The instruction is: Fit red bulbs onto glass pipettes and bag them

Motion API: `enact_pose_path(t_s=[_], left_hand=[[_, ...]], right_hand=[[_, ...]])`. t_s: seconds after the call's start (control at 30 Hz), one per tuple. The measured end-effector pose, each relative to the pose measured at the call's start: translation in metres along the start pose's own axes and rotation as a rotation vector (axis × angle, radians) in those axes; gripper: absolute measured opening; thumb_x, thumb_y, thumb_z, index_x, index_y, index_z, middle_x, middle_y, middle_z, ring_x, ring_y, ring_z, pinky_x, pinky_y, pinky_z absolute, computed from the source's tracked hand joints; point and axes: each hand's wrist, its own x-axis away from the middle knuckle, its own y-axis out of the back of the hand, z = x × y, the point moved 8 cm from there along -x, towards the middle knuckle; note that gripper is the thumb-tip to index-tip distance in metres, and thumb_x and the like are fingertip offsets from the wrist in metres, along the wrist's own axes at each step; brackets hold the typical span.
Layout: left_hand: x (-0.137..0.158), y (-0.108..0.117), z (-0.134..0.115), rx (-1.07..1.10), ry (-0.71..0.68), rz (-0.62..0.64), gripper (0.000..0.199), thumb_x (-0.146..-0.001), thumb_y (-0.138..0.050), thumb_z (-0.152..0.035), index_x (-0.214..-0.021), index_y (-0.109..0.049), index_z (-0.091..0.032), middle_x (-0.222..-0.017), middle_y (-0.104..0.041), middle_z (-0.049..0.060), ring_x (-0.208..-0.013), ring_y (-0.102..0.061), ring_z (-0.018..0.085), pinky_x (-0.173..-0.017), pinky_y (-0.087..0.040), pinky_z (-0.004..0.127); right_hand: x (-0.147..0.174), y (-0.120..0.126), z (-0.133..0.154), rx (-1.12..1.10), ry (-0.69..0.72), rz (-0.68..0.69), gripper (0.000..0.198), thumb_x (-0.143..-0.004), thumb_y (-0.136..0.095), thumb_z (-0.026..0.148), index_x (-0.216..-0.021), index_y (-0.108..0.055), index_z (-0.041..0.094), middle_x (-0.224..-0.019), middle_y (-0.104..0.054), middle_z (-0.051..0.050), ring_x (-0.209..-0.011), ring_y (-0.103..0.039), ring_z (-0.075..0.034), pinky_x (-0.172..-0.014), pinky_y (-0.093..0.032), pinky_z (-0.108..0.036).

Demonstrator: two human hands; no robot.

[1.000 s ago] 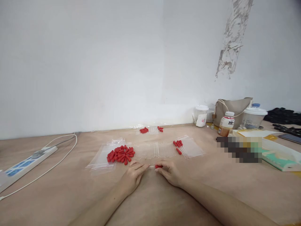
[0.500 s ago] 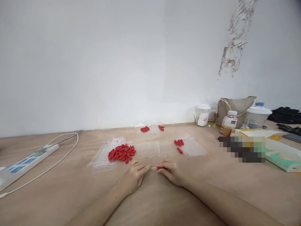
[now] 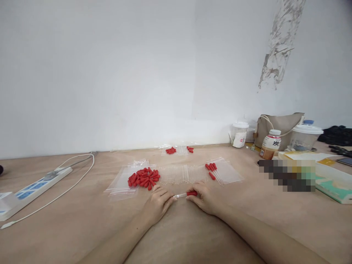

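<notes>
Between my two hands a clear glass dropper tube [image 3: 180, 195] lies nearly level, with a red rubber bulb [image 3: 191, 193] at its right end. My left hand [image 3: 158, 201] pinches the tube's left end between thumb and fingers. On the other side, my right hand [image 3: 202, 198] is closed around the red bulb. Just beyond the hands, several loose glass tubes [image 3: 172, 175] lie side by side in a row. A pile of red rubber bulbs [image 3: 143, 177] rests at their left on clear zip bags [image 3: 118, 180]. To their right are several tubes with red bulbs fitted [image 3: 214, 167].
A clear zip bag [image 3: 229, 172] lies under the fitted droppers. Further back is a bag [image 3: 180, 150] with small red and clear pieces. A power strip [image 3: 35, 189] and white cable are at left. At right stand a lidded cup [image 3: 240, 134], a drink bottle [image 3: 271, 145] and a green-white tray [image 3: 334, 183].
More of the glass tube shows between my hands, and the bulb end has tipped up slightly. My right hand has shifted a little right and up. The whole view has shifted slightly.
</notes>
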Motion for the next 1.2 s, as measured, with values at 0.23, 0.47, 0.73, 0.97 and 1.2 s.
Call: enact_pose_path(t_s=[0.23, 0.47, 0.73, 0.97, 1.2], left_hand=[[0.000, 0.001, -0.004, -0.017, -0.031, -0.006, 0.028, -0.088, -0.039, -0.024, -0.068, -0.057, -0.016, -0.059, -0.053, 0.001, -0.059, -0.047, 0.013, -0.067, -0.035, 0.030], [0.000, -0.003, -0.008, -0.001, -0.060, 0.014, 0.029, -0.088, -0.038, -0.024, -0.067, -0.057, -0.016, -0.058, -0.053, 0.002, -0.058, -0.047, 0.014, -0.068, -0.037, 0.031], [0.000, -0.004, -0.004, 0.037, -0.024, 0.005, 0.030, -0.088, -0.038, -0.024, -0.067, -0.058, -0.016, -0.055, -0.051, 0.000, -0.057, -0.047, 0.013, -0.071, -0.037, 0.031], [-0.003, 0.003, -0.003, 0.117, 0.047, -0.026, 0.030, -0.088, -0.036, -0.027, -0.071, -0.059, -0.018, -0.057, -0.053, -0.001, -0.056, -0.048, 0.012, -0.071, -0.037, 0.030], [-0.002, 0.016, 0.001, 0.217, 0.117, -0.021, 0.029, -0.087, -0.036, -0.033, -0.106, -0.053, -0.018, -0.085, -0.060, 0.006, -0.081, -0.053, 0.019, -0.078, -0.036, 0.036]], right_hand=[[0.001, -0.004, 0.014, -0.005, 0.115, 0.010, 0.009, -0.078, -0.050, 0.024, -0.079, -0.058, 0.020, -0.075, -0.060, -0.002, -0.074, -0.051, -0.015, -0.074, -0.035, -0.031], [0.000, -0.011, 0.019, 0.016, 0.173, 0.035, 0.012, -0.079, -0.048, 0.025, -0.079, -0.058, 0.019, -0.074, -0.059, -0.002, -0.074, -0.051, -0.015, -0.072, -0.037, -0.030], [-0.005, -0.012, 0.015, -0.046, 0.116, 0.061, 0.011, -0.077, -0.050, 0.024, -0.079, -0.060, 0.020, -0.077, -0.061, -0.003, -0.076, -0.053, -0.015, -0.073, -0.039, -0.030], [-0.002, -0.015, -0.013, -0.624, -0.257, -0.005, 0.021, -0.067, -0.062, 0.029, -0.082, -0.053, 0.018, -0.078, -0.061, -0.001, -0.073, -0.057, -0.013, -0.070, -0.045, -0.028], [-0.015, 0.007, -0.042, -0.816, -0.475, -0.210, 0.043, -0.072, -0.053, 0.034, -0.112, -0.044, 0.022, -0.075, -0.054, 0.001, -0.068, -0.054, -0.012, -0.064, -0.044, -0.026]])
